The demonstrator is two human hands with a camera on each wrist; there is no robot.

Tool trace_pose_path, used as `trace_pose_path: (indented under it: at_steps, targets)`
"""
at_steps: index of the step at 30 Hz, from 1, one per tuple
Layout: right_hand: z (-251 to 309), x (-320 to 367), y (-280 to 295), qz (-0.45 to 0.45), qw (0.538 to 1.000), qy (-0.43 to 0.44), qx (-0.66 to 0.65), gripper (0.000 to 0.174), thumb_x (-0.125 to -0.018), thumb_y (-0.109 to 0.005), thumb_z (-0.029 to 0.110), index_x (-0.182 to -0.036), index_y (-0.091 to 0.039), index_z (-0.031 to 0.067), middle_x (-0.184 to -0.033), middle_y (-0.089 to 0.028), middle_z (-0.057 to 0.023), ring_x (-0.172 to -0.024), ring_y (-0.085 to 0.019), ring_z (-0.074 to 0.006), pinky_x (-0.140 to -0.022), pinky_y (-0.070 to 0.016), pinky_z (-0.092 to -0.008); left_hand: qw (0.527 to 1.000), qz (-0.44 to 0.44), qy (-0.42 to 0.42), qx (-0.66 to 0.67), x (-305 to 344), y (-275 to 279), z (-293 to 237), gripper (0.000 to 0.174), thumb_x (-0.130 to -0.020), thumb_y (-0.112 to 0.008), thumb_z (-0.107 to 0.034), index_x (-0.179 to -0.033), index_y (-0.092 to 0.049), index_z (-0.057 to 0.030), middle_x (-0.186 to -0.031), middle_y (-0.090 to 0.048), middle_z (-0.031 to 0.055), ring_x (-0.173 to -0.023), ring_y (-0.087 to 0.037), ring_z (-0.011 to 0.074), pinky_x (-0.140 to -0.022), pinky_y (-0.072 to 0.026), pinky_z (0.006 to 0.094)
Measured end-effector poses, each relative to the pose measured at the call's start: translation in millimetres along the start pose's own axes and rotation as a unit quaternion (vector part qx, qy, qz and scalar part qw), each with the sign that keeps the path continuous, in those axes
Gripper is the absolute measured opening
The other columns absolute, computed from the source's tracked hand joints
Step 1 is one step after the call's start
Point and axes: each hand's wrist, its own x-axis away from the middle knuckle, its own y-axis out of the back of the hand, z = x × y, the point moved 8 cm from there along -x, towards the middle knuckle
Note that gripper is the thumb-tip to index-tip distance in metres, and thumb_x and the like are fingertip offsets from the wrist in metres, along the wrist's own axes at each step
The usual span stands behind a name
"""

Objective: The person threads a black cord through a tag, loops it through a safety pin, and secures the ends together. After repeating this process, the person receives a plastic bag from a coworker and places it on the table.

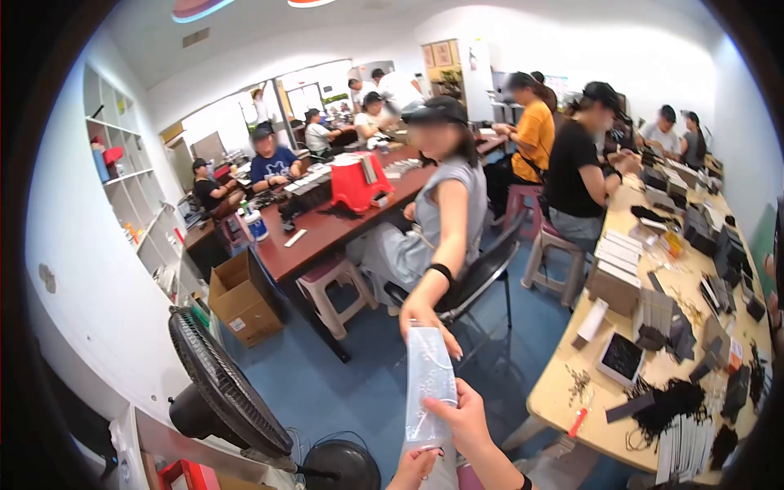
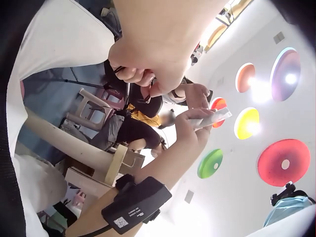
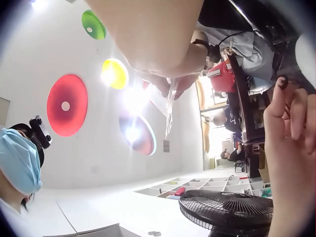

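A flat clear plastic bag (image 1: 430, 371) with small pale specks in it stretches between two people in the head view. My right hand (image 1: 467, 418) pinches its near right side, thumb on top and fingers beneath. The far end of the bag is at the hand (image 1: 426, 317) of a seated person with a black wristband. Low in the head view, my left hand (image 1: 416, 467) has curled fingers close by the bag's near end. A small thin dark thing (image 2: 118, 69) shows at its fingertips in the left wrist view; its kind is too small to make out.
At right stands a pale table (image 1: 563, 384) with boxes, black cords and cards. A black fan (image 1: 220, 376) is at left, before a cardboard box (image 1: 242, 298). A red-brown table (image 1: 327, 237) bears a red stool (image 1: 357, 181). Several people sit working around.
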Motion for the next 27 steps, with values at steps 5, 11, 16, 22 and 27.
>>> trace_pose_path:
  at_steps: [5,11,16,22,27]
  targets:
    - [-2,21,8,0.046,0.997,-0.001,0.067,0.039,-0.073,-0.076,0.008,-0.104,-0.055,-0.0016,-0.093,-0.063,-0.0062,-0.082,-0.06,-0.0091,-0.074,-0.0486,-0.0238,0.998,0.032,0.002,0.049,22,-16,-11,0.012,-0.084,-0.054,-0.005,-0.093,-0.057,0.0011,-0.061,-0.041,-0.0035,-0.044,-0.028,0.0047,-0.042,-0.0208,0.0227]
    - [17,49,62,-0.004,0.984,0.068,0.162,0.04,-0.076,-0.074,0.009,-0.11,-0.053,-0.0013,-0.098,-0.061,-0.0048,-0.087,-0.058,-0.0082,-0.077,-0.047,-0.0227,0.998,0.01,0.016,0.06,28,-20,-11,0.008,-0.087,-0.052,-0.007,-0.086,-0.057,-0.0012,-0.058,-0.04,-0.0066,-0.046,-0.029,0.0014,-0.041,-0.019,0.0191]
    - [72,113,151,-0.19,0.943,0.173,0.213,0.041,-0.081,-0.064,0.005,-0.117,-0.048,-0.0058,-0.102,-0.061,-0.0098,-0.093,-0.056,-0.0118,-0.084,-0.0451,-0.0266,0.995,0.095,0.033,0.01,17,-56,-6,0.01,-0.086,-0.052,-0.007,-0.079,-0.056,-0.0006,-0.055,-0.035,-0.0073,-0.045,-0.027,0.0015,-0.041,-0.0184,0.0194]
    - [114,208,241,-0.34,0.898,0.202,0.194,0.048,-0.077,-0.064,-0.004,-0.121,-0.045,-0.0037,-0.109,-0.059,-0.0103,-0.1,-0.058,-0.0156,-0.088,-0.0452,-0.0292,0.978,0.195,0.028,-0.069,-3,-104,-10,0.008,-0.084,-0.054,-0.005,-0.079,-0.057,0.0004,-0.055,-0.037,-0.0054,-0.045,-0.027,0.0022,-0.042,-0.0183,0.0207]
    - [130,263,284,-0.456,0.839,0.181,0.236,0.047,-0.077,-0.066,-0.003,-0.119,-0.045,-0.0035,-0.102,-0.062,-0.0111,-0.089,-0.062,-0.0153,-0.08,-0.0485,-0.0275,0.975,0.22,0.027,-0.025,-22,-128,-21,0.007,-0.083,-0.054,-0.006,-0.079,-0.056,-0.0008,-0.054,-0.038,-0.0053,-0.044,-0.028,0.0022,-0.04,-0.0176,0.0204]
